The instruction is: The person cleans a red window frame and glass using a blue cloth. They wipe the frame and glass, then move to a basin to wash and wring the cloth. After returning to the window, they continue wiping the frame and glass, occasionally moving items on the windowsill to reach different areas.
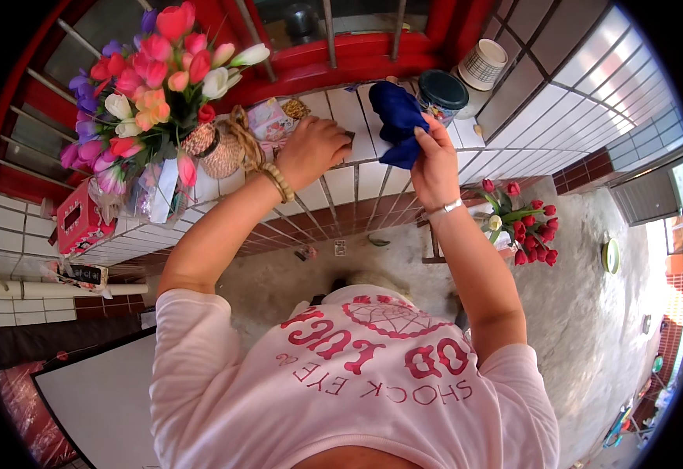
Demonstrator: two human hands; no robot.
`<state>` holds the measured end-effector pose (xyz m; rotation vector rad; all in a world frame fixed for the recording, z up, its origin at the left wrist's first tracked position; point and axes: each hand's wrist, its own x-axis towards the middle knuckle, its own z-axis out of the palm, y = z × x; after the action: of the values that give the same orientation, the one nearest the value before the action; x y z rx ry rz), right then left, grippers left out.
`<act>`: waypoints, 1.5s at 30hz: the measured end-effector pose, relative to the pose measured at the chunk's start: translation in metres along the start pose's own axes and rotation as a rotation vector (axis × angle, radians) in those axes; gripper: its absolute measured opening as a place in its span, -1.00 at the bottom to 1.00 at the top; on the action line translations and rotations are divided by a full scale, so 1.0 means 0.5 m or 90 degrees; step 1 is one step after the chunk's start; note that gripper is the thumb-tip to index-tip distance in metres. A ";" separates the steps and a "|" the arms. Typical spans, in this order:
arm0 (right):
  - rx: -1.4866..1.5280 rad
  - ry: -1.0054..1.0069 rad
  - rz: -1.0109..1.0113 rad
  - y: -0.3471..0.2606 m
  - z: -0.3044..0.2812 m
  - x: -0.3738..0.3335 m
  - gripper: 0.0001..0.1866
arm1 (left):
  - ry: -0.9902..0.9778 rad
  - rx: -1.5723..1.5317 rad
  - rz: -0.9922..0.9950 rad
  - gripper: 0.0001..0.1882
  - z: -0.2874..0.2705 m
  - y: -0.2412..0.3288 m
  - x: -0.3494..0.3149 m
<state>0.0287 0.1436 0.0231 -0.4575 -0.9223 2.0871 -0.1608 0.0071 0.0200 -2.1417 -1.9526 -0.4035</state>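
A crumpled dark blue cloth (397,117) hangs over the white-tiled ledge, pinched between the thumb and fingers of my right hand (436,160). Its upper part lies by a clear jar with a dark green lid (443,90). My left hand (318,150) rests low over the ledge, knuckles up and fingers curled. A small dark thing shows at its fingertips, too little of it visible to name. Just left of that hand are a printed pink-and-white packet (273,123) and a small golden-brown item (295,108).
A twine-wrapped vase (215,150) holds colourful artificial flowers (154,74) on the left. Beside it is a pink box (84,218). A white patterned cup (483,64) stands at the right corner. Red tulips (535,233) are below the ledge; red-framed window bars (330,33) rise behind.
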 end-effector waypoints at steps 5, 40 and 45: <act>0.024 -0.051 0.000 -0.054 0.010 -0.069 -0.68 | 0.062 -0.075 -0.136 -0.79 0.063 -0.073 0.118; -0.586 -0.177 -0.125 -0.183 -0.062 -0.305 -0.59 | 0.179 -0.942 -0.121 -0.33 -0.025 0.394 0.048; -0.591 -0.092 -0.095 -0.164 -0.056 -0.188 -0.41 | 0.256 -1.202 -0.515 -0.75 -0.049 0.315 0.027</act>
<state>0.1463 0.1171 0.0664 -0.6727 -1.9373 1.4654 -0.0043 -0.0040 0.0516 -0.9286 -2.0554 -3.3932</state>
